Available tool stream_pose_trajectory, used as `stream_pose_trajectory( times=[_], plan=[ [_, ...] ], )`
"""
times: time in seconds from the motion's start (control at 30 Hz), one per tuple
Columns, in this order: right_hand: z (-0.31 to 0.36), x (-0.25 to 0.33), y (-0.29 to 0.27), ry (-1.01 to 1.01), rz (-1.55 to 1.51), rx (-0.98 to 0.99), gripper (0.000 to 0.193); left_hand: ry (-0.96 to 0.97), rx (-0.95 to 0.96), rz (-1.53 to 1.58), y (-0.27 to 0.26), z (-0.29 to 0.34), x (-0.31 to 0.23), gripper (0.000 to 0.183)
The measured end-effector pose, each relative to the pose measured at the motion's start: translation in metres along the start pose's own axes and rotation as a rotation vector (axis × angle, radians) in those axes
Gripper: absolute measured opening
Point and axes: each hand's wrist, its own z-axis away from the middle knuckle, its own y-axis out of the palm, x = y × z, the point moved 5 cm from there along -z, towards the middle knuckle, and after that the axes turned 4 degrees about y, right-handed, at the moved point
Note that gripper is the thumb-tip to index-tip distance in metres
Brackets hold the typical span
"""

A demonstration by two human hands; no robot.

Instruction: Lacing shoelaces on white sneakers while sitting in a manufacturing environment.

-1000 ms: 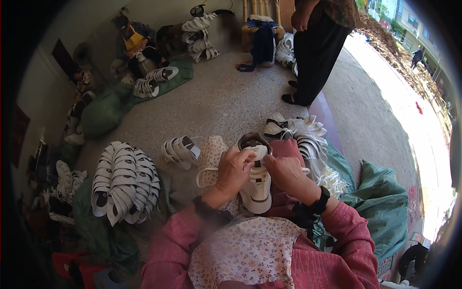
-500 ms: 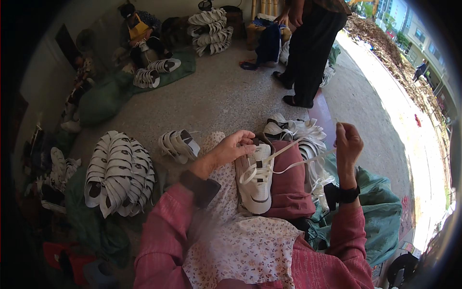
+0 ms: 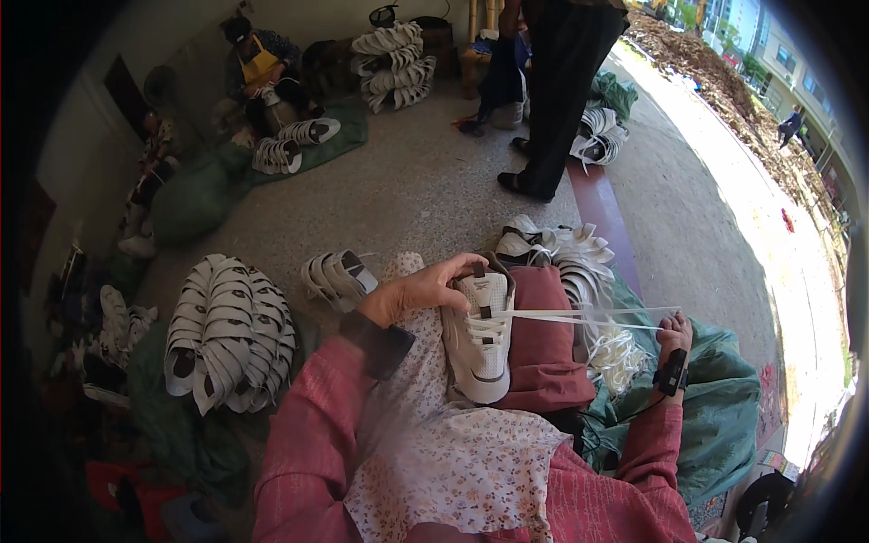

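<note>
So your left hand (image 3: pixel 418 291) is clamped over the heel end of the white sneaker (image 3: pixel 480 337), fingers (image 3: pixel 462 267) curled round the collar and holding it down on your lap. The shoe sits on the maroon cushion (image 3: pixel 543 339), toe pointing back at you and heel pointing away, so its long axis runs pretty much straight out from your body.

Your right hand (image 3: pixel 674 333) is way out to the right, well apart from the shoe, closed into a fist round the ends of the white laces (image 3: pixel 588 317). They're pulled taut and run almost sideways from the eyelets near the tongue to your fist (so roughly square to the shoe's length). That's the bit that matters: the shoe is left of your right hand, the laces bridge the gap, and your left hand is the one actually on it.

Around you on the floor (image 3: pixel 425 195): a fanned stack of white shoe uppers (image 3: pixel 231 330) off your left knee, a smaller bunch (image 3: pixel 339 279) just past your left hand, and another pile (image 3: pixel 570 253) beyond the cushion. Loose laces (image 3: pixel 620 357) lie on the green sack (image 3: pixel 724 407) under your right arm.
</note>
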Motion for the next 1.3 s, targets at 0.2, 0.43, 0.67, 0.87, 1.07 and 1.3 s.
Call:
stream_pose_trajectory(
  times=[0.2,0.43,0.67,0.87,1.07,1.3],
  plan=[
    [0.026,-0.028,0.002,0.287,0.024,0.023,0.02,0.0,-0.14,-0.126,0.002,0.004,-0.003,0.088],
    [0.153,-0.118,0.149,0.203,1.008,0.332,0.016,0.149,-0.288,-0.428,0.002,0.019,-0.006,0.049],
    [0.226,-0.199,0.255,-0.549,1.6,1.1,0.019,0.156,-0.211,-1.005,0.016,0.011,-0.025,0.02],
    [0.239,-0.243,0.264,-0.657,1.905,1.462,0.009,0.078,-0.039,-1.081,0.009,0.003,-0.011,0.026],
    [0.24,-0.253,0.264,-0.744,2.039,1.518,0.008,0.004,-0.026,-0.863,0.002,0.0,-0.006,0.022],
    [0.25,-0.255,0.265,-0.888,2.087,1.546,0.009,0.006,-0.068,-0.746,0.002,0.002,-0.004,0.018]
  ],
)
